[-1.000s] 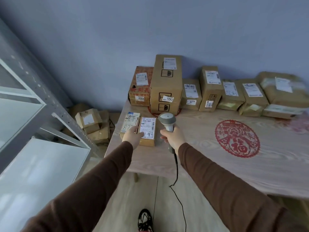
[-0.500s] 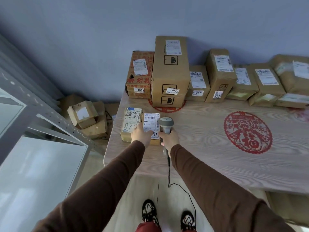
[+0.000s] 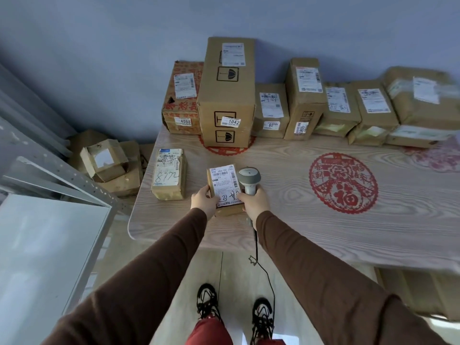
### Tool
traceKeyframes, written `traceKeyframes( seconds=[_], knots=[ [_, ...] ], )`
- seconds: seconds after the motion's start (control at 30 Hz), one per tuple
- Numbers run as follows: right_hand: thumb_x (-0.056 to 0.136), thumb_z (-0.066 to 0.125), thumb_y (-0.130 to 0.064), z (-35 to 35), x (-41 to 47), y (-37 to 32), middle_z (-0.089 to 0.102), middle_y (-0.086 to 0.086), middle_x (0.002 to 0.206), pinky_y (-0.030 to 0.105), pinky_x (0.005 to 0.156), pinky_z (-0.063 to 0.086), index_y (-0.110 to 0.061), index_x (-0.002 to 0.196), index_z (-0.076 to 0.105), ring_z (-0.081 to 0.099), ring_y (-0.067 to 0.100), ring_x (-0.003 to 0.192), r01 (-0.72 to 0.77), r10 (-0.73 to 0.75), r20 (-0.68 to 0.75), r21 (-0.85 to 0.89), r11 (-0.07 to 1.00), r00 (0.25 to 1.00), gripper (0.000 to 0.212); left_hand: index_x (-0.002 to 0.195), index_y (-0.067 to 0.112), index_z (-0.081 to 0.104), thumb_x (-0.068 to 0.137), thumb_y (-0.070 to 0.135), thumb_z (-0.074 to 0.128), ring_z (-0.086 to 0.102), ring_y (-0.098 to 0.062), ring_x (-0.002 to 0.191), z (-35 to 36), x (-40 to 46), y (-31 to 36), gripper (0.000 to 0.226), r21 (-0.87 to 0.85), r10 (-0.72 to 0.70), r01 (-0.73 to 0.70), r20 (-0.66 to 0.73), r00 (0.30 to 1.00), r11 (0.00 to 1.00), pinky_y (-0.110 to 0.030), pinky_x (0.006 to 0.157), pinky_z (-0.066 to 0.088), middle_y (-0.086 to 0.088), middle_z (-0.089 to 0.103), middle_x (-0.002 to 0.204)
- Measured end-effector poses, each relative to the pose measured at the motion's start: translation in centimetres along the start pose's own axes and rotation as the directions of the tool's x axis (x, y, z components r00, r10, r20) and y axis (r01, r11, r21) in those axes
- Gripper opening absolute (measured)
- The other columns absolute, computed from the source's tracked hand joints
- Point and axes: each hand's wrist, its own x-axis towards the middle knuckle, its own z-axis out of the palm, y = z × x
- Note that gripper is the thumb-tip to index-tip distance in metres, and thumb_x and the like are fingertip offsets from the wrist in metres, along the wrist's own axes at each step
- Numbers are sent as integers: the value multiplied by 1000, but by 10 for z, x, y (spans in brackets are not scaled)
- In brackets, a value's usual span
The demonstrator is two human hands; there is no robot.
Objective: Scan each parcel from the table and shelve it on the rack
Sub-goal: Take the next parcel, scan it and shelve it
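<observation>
The small parcel [image 3: 225, 189] is held just above the near left part of the wooden table [image 3: 298, 220], its white label facing up, close to the table's front edge. The table has a pale wood grain and a round red paper-cut emblem [image 3: 343, 183] to the right of the small parcel; a second red emblem shows partly under the tall box [image 3: 227, 95] behind it. The blue-grey wall runs behind the table, and the floor below is pale, with the person's two shoes in view. Left of the small parcel, lying flat on the table, is one taped parcel [image 3: 169, 174] with handwriting on its label. Along the wall behind stand eight more boxes in a row, the tall box among them. Further left, off the table, a grey metal rack [image 3: 62, 178] stands, with a few loose cartons [image 3: 107, 160] on the floor in the corner. The left hand [image 3: 204, 202] grips the small parcel's left edge, thumb on top. The right hand [image 3: 255, 204] is wrapped round the handle of one grey barcode scanner [image 3: 249, 176], just right of the small parcel, its cable hanging to the floor
</observation>
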Motion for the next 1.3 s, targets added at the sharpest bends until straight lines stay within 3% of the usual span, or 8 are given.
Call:
traceKeyframes(
  seconds=[0.17,0.23,0.33,0.43,0.63,0.77,0.93,1.3],
  knots=[
    [87,72,-2,-54,-2,-20,71,13,97,41,67,54,-21,97,61,64,27,76,71,-62,-53,184,980,997,24,156,32,31,99,23,62,62,-26,120,29,-28,39,65,-349,105,-69,86,991,935,-47,99,51,0,64,122],
    [87,72,-1,-78,-4,-37,71,9,95,37,63,53,-23,96,61,65,24,76,129,-112,-84,243,962,990,26,153,39,30,101,22,60,66,-16,106,36,-39,59,62,-474,174,-80,158,972,877,-37,82,48,5,70,116],
    [89,73,-3,-115,-11,-64,70,5,96,31,63,54,-22,99,61,66,20,82,247,-225,-114,250,936,968,25,151,38,34,98,16,65,65,-14,103,45,-55,93,65,-544,292,-154,178,940,825,-32,87,48,2,73,116],
    [89,74,-6,-149,-17,-87,69,7,95,39,73,54,-20,99,62,64,22,84,359,-335,-141,224,906,932,20,155,31,29,96,13,68,61,-20,116,53,-70,125,72,-543,388,-243,168,906,803,-34,99,47,-9,66,132],
    [91,75,-15,-200,-43,-130,67,-3,87,40,76,52,-19,100,62,63,13,78,517,-486,-192,183,836,853,16,152,20,35,97,6,65,70,-3,105,66,-90,173,63,-541,570,-432,108,815,721,-15,84,54,1,66,124],
    [93,73,-33,-227,-76,-149,64,-8,72,36,62,55,-20,94,63,61,12,65,616,-587,-188,187,765,787,16,157,30,28,93,16,72,67,-26,120,65,-99,200,79,-625,573,-408,78,816,665,-33,97,53,-14,71,126],
    [94,70,-41,-244,-113,-163,61,-13,62,31,50,50,-19,109,61,57,12,51,684,-667,-151,124,719,729,27,154,37,32,88,25,77,63,-28,125,69,-111,223,81,-571,643,-509,44,765,644,-52,113,45,-11,69,130],
    [92,70,-43,-249,-131,-166,63,-9,68,33,53,50,-30,102,60,60,12,54,725,-705,-193,54,687,683,20,155,35,31,91,21,77,64,-22,124,82,-127,243,80,-568,704,-574,13,710,590,-51,113,44,-5,70,130]
  ],
)
